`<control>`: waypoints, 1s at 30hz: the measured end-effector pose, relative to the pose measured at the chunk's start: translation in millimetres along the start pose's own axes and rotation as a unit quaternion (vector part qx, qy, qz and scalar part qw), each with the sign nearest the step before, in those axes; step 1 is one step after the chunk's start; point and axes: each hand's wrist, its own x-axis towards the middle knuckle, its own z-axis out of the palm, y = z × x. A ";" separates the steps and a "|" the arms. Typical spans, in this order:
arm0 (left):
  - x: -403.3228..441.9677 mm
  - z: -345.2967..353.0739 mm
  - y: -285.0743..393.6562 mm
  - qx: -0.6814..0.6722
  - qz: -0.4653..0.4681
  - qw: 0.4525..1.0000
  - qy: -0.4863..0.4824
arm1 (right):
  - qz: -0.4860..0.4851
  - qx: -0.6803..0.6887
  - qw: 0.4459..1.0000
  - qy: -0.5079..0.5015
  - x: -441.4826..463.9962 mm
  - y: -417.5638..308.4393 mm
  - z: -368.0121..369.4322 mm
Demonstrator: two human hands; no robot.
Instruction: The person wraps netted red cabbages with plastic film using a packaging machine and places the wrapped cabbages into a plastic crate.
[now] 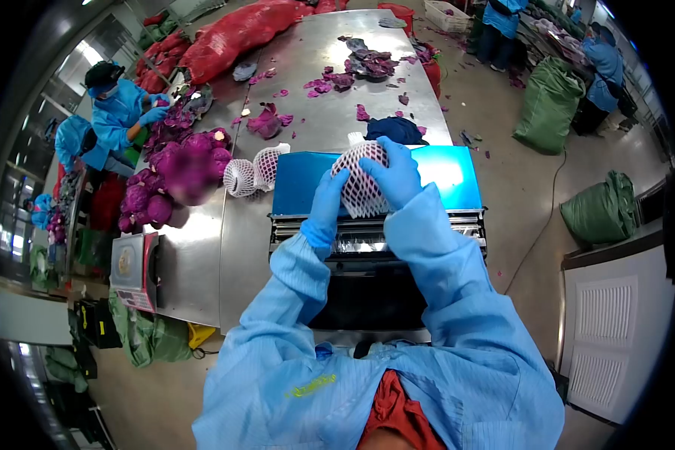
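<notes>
A red cabbage in a white foam net [360, 184] is held between my two blue-gloved hands, above a blue-topped wrapping machine [300, 184]. My left hand [328, 196] presses on its left side, fingers closed against the net. From the upper right, my right hand [396, 174] grips it, the fingers over its top and side. Two more netted cabbages [240, 178] sit on the metal table just left of the machine. Bare red cabbages [191, 169] are heaped farther left.
Loose purple leaves [371, 64] lie scattered on the metal table [300, 112], with a dark blue cloth [395, 130] behind the machine. A scale [131, 262] stands at the left edge. Red sacks [236, 41] fill the back left. Co-workers [120, 105] stand left and far right, near green sacks [549, 105].
</notes>
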 end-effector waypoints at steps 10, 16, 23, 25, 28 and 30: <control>41.3 -43.2 -48.8 0.231 -0.006 0.971 0.066 | 0.181 0.360 0.904 -0.141 6.1 23.9 -26.4; 21.0 -39.3 -34.5 0.105 0.030 0.991 0.077 | 0.088 0.322 0.933 -0.134 1.3 59.1 12.1; 2.2 -17.1 -27.3 0.199 0.058 0.977 0.049 | 0.096 0.279 0.949 -0.112 -11.2 55.1 -9.6; 15.7 -34.4 -48.0 0.258 0.066 0.962 0.058 | 0.106 0.299 0.939 -0.133 -10.8 60.7 -14.7; 7.1 -36.7 -27.9 0.207 0.001 0.977 0.056 | 0.125 0.278 0.943 -0.137 -12.8 52.4 -26.2; -4.7 -40.1 -8.0 0.152 -0.039 0.987 0.034 | 0.126 0.246 0.952 -0.132 -18.6 48.2 -31.2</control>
